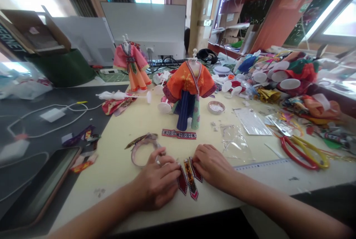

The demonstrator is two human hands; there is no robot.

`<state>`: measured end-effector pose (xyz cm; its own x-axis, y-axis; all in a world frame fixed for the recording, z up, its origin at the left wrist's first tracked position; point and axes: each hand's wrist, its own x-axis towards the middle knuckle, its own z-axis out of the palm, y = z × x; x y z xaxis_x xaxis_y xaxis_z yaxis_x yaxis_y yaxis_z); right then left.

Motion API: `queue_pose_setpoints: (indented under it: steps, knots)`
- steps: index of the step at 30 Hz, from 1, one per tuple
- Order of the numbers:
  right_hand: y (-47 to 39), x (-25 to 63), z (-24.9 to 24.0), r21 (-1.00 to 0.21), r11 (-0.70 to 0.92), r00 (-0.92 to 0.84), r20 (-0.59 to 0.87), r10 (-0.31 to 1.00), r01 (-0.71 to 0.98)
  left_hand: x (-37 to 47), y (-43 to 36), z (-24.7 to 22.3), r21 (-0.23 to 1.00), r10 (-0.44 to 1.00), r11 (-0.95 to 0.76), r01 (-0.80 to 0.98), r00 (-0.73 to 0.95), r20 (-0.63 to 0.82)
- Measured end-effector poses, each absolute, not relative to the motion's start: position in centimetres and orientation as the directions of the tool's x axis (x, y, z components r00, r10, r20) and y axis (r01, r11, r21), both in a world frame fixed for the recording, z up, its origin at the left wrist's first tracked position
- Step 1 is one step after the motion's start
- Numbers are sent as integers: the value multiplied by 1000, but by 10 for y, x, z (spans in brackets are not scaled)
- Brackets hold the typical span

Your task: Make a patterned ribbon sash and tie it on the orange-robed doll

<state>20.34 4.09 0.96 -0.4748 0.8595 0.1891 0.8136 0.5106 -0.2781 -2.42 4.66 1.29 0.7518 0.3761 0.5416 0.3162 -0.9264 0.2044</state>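
Observation:
Near the table's front edge lie three pointed, patterned strips, side by side: a dark red one (182, 182), a middle one (191, 179) and a shorter red one (196, 170). My left hand (157, 179), with a ring on one finger, has its curled fingertips on the top of the left strip. The curled fingers of my right hand (209, 163) touch the right strip. Behind my left hand is a coil of ribbon (139, 153). A patterned band (178, 134) lies flat below a doll figure in an orange top (189, 83).
A pink-robed figure (130, 63) stands at the back left. On the right are red and yellow scissors (299, 152), a ruler (261, 164), plastic bags (235, 139), a small round dish (216, 107) and piled fabric. A tablet (41, 187) and white cables lie left.

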Motion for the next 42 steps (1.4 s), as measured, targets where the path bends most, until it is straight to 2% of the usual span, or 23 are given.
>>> queue_pose_setpoints:
  steps: [3,6,8,10,12,15,18,22,25,28,34,38,42]
  knots:
    - [41,205,8,-288,517,-469,222,855,806,-25,47,23,264,447,-895,361,729,519]
    - [42,206,9,-292,522,-456,265,849,802,-21,49,37,398,608,-793,461,637,474]
    - [44,205,14,-276,542,-448,337,828,794,-13,54,44,542,754,-651,532,534,381]
    - [47,202,19,-223,581,-452,440,776,783,0,59,47,677,862,-474,563,454,227]
    - [51,198,25,-136,625,-482,521,705,769,13,66,45,765,901,-351,541,418,117]
    - [59,195,33,-48,660,-531,553,642,749,28,75,39,873,919,-256,416,384,86]
    - [66,197,37,-146,675,-495,572,654,723,32,82,32,942,943,-150,300,331,44]
    - [73,196,34,-437,620,-333,570,751,652,28,85,27,972,950,-109,207,310,41]
    - [78,192,26,-564,593,-290,537,792,575,26,86,25,965,946,-152,212,314,80]
    - [81,190,19,-598,608,-276,556,784,522,26,85,26,941,943,-196,277,315,105]
    - [80,189,18,-577,633,-284,582,762,516,26,82,26,907,930,-266,328,336,151]
    - [78,187,20,-598,629,-244,599,763,497,25,80,26,909,947,-248,336,281,155]
    - [77,186,19,-660,592,-241,548,801,464,25,80,27,914,947,-243,325,283,151]
